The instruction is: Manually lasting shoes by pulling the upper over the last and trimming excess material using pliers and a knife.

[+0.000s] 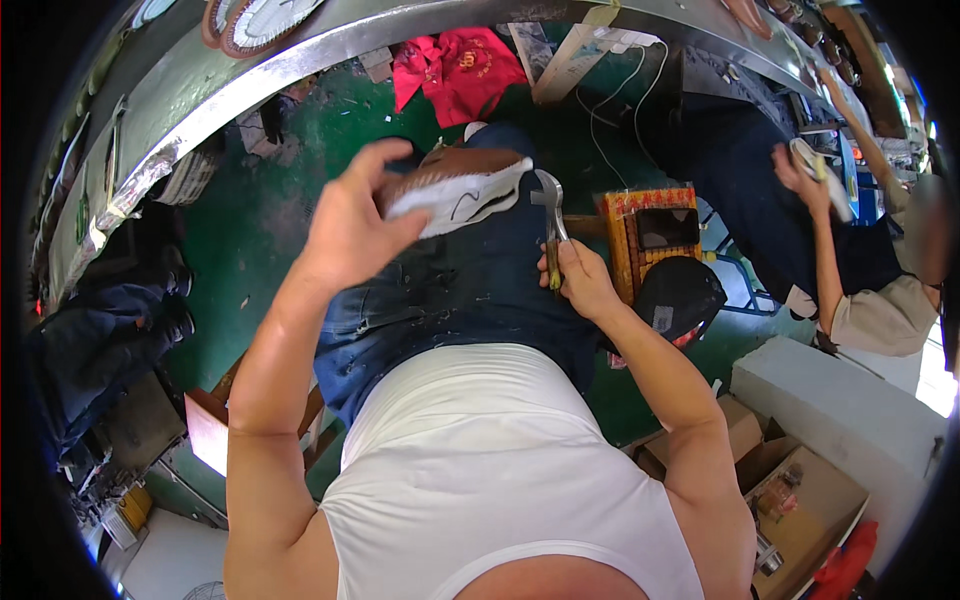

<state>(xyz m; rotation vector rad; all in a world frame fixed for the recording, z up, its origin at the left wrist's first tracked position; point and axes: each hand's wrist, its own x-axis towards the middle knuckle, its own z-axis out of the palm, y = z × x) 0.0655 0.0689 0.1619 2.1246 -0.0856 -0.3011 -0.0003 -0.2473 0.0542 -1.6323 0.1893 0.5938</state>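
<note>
My left hand [358,215] grips one end of a brown shoe upper [450,165], fingers over its far side and thumb along the near side. Its white lining or sole side [465,195] faces me and bears a dark curved mark. The shoe rests on or just above my knees, in dark blue trousers [450,290]. In my right hand [582,278] is a pair of metal pincers [550,200], fingers closed round the handles. Their head points away from me, beside the shoe's right end, and seems apart from it. Part of the handles is hidden by my fingers.
A metal-edged bench [240,100] curves across the far side, with shoes [265,25] on it. Right of my knees are a beaded seat [625,250], a phone [668,228] and a black cap [682,297]. A co-worker's hand [795,175] holds a shoe. Cardboard boxes [810,500] stand lower right.
</note>
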